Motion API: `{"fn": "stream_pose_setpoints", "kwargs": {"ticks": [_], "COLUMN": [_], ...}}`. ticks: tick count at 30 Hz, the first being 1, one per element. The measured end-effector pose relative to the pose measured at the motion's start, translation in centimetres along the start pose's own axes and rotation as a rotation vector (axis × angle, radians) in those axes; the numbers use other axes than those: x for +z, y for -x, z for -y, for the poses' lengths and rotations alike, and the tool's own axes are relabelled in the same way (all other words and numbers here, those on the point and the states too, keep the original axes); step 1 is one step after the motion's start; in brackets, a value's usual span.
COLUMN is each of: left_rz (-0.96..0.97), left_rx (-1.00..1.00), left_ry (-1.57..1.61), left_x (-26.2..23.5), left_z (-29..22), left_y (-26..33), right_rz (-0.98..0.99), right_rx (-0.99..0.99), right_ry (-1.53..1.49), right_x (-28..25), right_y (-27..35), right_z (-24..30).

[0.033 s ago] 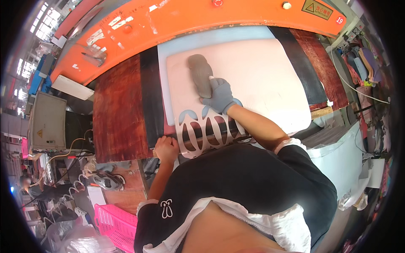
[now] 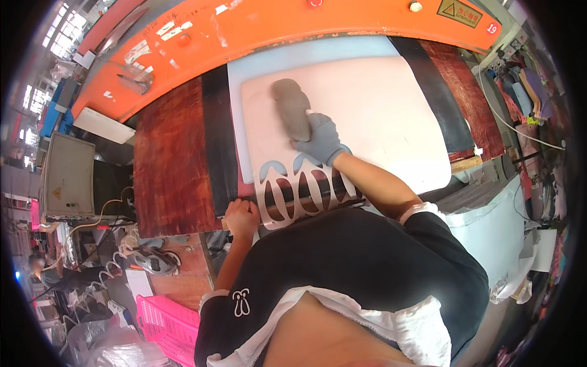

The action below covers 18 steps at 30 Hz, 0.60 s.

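**Orange press, pale sheet, one gloved hand on a grey die**

Orange-painted steel fills the top of the view: the long beam of a cutting press (image 2: 275,27) arches over the work. Under it lies the dark red-brown wooden surface (image 2: 174,165), crossed by a black strip (image 2: 215,140) on its left part. On that rests a light blue pad (image 2: 293,58), and on the pad a large pinkish-white sheet (image 2: 379,116) that covers most of the middle.

At the sheet's near edge the material is already cut into a row of long oval holes (image 2: 302,196), leaving thin white ribs between them.

A pink plastic basket (image 2: 168,321) stands low on the left, well apart from the work.

The right hand (image 2: 323,139), in a grey-blue glove, lies flat with fingers closed over the near end of a grey elongated cutting die (image 2: 291,109), which rests on the sheet's left part. The bare left hand (image 2: 242,217) is curled into a loose fist at the near edge of the surface, just beside the cut ribs; whether it grips anything cannot be told.
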<state>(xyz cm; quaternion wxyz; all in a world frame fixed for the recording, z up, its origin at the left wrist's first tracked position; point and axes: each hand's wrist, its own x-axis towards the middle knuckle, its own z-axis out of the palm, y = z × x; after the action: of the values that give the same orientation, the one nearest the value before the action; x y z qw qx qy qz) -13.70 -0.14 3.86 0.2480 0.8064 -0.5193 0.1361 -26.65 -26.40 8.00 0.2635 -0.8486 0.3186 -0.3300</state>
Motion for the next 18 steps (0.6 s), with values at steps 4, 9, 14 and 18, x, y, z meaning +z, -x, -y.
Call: {"fn": "stream_pose_setpoints", "kwargs": {"ticks": [4,9,14,18], "left_rz": [0.031,0.048,0.036,0.053], "left_rx": [-0.024,-0.018,-0.027,-0.032], "left_ry": [-0.002,0.002,0.005,-0.011], "left_x": [-1.1,-1.6,-1.6,-1.4], "left_z": [-0.8,-1.0,-1.0,-0.8], "left_y": [2.9,3.8,3.7,3.5], "right_rz": [0.086,-0.062,-0.077,-0.123], "right_rx": [0.425,-0.091,-0.147,-0.196], "right_ry": [-0.642,0.091,0.155,0.227], "right_x": [-3.1,-5.1,-5.1,-5.0], "right_y": [2.3,4.7,5.3,4.7], "right_z": [-2.5,-4.4,-4.7,-5.2]}}
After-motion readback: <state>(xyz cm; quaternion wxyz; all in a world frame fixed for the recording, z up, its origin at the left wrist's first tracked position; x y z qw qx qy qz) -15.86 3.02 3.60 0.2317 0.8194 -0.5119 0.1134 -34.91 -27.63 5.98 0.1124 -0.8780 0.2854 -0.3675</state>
